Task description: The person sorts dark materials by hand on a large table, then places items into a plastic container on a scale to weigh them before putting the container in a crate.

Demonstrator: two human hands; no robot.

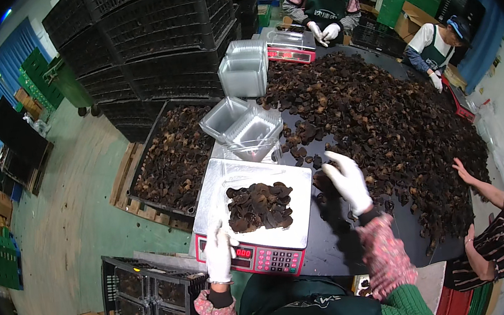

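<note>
A clear plastic tray [229,212] filled with dark wood ear mushrooms [261,206] rests on the metal pan [301,184] of a red and silver digital scale [278,261]. My left hand [219,256], in a white glove, is over the scale's front left edge beside the tray. It holds nothing, and whether it touches the scale is unclear. To the right of the pan, my white-gloved right hand [351,185] hovers with thumb and fingers apart, nothing in it. A large heap of wood ear mushrooms [368,111] covers much of the dark table [332,251] beyond it.
Empty clear tubs [251,127] lie behind the scale, with a tub stack [243,70] farther back. Left are a full black crate [172,157], tall stacked crates [165,50] and a crate of packed tubs [152,304]. Co-workers [330,4] stand around the table.
</note>
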